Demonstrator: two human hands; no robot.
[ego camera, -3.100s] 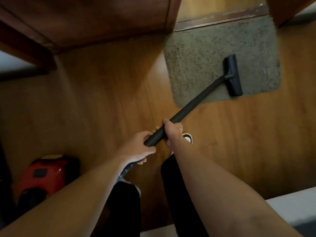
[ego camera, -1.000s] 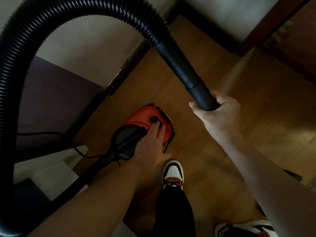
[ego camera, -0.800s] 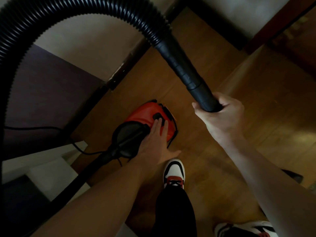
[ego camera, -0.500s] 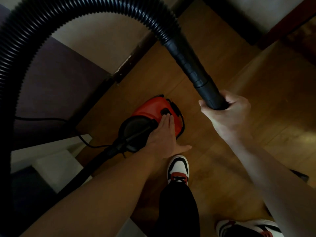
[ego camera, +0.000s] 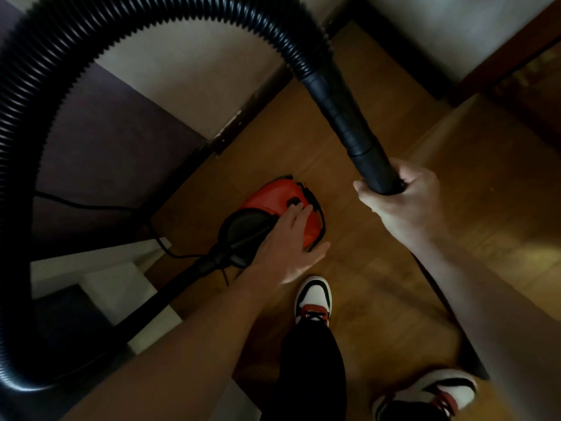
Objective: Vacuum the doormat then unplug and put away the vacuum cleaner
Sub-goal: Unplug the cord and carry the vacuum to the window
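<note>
A red and black vacuum cleaner [ego camera: 274,197] sits on the wooden floor below me. My left hand [ego camera: 285,244] lies flat on its top, straight fingers reaching a black button [ego camera: 293,202]. My right hand [ego camera: 403,205] grips the black rigid wand [ego camera: 355,129] held upright. From the wand a ribbed black hose [ego camera: 145,22] arcs up, over to the left and down to the vacuum's front. A thin black power cord [ego camera: 100,206] trails from the vacuum to the left. The doormat is out of view.
A pale wall with dark skirting [ego camera: 252,101] runs diagonally behind the vacuum. A dark panel [ego camera: 115,141] and white ledges [ego camera: 100,262] stand at left. My two sneakers [ego camera: 312,299] are on the floor [ego camera: 379,284]. A wooden door frame [ego camera: 510,56] is at upper right.
I turned away from the doormat toward the vacuum. In the last second my left hand stays on the vacuum's top, its fingers shifting slightly over the button; my right keeps holding the wand.
</note>
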